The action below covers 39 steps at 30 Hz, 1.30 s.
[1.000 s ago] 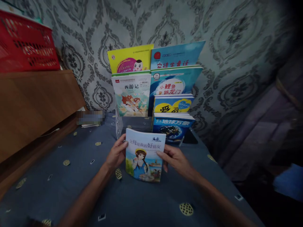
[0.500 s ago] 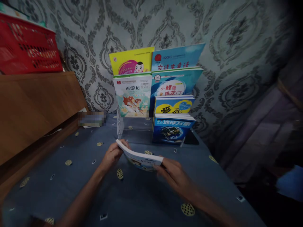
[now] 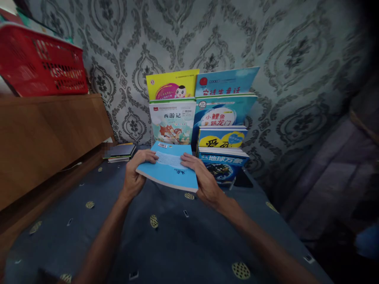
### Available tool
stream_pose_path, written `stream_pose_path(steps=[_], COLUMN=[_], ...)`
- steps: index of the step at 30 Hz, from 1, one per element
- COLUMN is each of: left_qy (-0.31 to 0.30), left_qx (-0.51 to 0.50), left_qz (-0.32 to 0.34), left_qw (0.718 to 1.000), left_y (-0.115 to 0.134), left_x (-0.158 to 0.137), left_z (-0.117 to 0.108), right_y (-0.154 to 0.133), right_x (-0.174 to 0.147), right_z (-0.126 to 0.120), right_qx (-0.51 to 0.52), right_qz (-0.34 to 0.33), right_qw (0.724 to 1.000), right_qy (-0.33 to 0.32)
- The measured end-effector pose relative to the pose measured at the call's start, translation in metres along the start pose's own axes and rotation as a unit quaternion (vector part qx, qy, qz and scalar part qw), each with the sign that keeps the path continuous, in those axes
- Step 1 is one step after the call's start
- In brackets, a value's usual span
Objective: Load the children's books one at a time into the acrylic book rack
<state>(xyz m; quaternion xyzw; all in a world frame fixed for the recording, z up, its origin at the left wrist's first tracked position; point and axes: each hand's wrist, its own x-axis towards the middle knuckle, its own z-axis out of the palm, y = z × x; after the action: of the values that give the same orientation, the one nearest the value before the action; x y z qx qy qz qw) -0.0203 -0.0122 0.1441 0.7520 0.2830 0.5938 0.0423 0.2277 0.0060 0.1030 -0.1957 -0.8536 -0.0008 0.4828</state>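
Note:
A light-blue paperback book (image 3: 170,167) is held between my two hands, its barcode side facing up and its pale page edge toward me. My left hand (image 3: 139,167) grips the left side, fingers over the top. My right hand (image 3: 204,175) holds the right side the same way. Just behind it stands a tiered book rack, its lower left part hidden by the held book. On the rack are a white picture-cover book (image 3: 171,122), a yellow book (image 3: 174,85), and several blue books, among them one with a globe (image 3: 222,165) at the lower right.
A small stack of books (image 3: 121,152) lies at the left near a wooden board (image 3: 53,134). Above the board sits a red plastic basket (image 3: 50,63). A dark flat object (image 3: 243,179) lies right of the rack. Patterned wallpaper rises behind the dark patterned cloth (image 3: 171,244).
Both hands have raised the book toward the rack and turned it, so its blue barcode side now faces up. The view has shifted slightly.

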Motion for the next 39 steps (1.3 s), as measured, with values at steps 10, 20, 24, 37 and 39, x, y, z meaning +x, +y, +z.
stream_pose_path(steps=[10, 20, 24, 37, 39], left_qy=[-0.022, 0.046, 0.044, 0.032, 0.025], left_qx=[0.03, 0.098, 0.139, 0.307, 0.32], left_qz=[-0.12, -0.139, -0.129, -0.242, -0.252], left_qw=[0.992, 0.984, 0.981, 0.92, 0.913], left_y=[-0.027, -0.077, -0.093, -0.099, -0.1], left_x=[0.002, 0.053, 0.047, 0.031, 0.027], left_z=[0.005, 0.021, 0.028, 0.047, 0.049], right_y=[0.012, 0.049, 0.063, 0.059, 0.06], right_x=[0.008, 0.047, 0.049, 0.04, 0.033], right_z=[0.015, 0.043, 0.057, 0.096, 0.099], right_qx=[0.018, -0.019, -0.062, -0.171, -0.174], right_qz=[0.11, 0.207, 0.258, 0.279, 0.279], right_qw=[0.994, 0.973, 0.96, 0.93, 0.931], right_qy=[-0.007, 0.096, 0.096, 0.167, 0.159])
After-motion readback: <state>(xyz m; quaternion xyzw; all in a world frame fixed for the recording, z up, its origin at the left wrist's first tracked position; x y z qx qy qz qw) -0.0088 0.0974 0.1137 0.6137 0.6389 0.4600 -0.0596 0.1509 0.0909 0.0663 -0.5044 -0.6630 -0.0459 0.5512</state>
